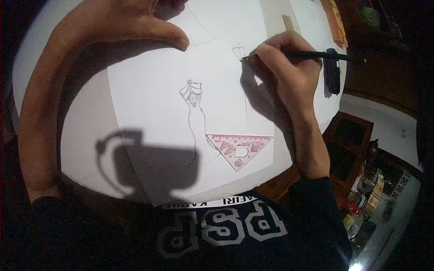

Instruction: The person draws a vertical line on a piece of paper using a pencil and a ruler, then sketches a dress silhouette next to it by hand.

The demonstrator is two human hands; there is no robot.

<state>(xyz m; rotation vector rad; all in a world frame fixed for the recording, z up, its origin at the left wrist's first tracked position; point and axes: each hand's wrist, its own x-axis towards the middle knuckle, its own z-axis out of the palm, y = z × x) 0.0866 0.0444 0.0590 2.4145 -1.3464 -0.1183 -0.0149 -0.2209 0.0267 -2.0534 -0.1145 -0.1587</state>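
Observation:
My right hand (289, 58) grips a dark pencil (307, 54), its tip touching a small sketched bodice (238, 53) on the white paper (158, 104). Below the tip runs a thin straight line. My left hand (131, 25) rests over the upper left of the sheet, thumb stretched away from the fingers, which the top edge partly cuts off. Between the hands and lower down is a pencil drawing of a fitted dress (195, 108). A clear triangular stencil ruler (239, 149) with reddish cut-outs lies over the end of its skirt.
A dark elongated object (332, 74) lies by the board's right side, and a narrow wooden-looking strip (287, 22) lies above my right hand. An orange item (335, 22) sits at the upper right edge. Brown furniture (348, 149) stands beyond the white surface. Shadows cross the paper.

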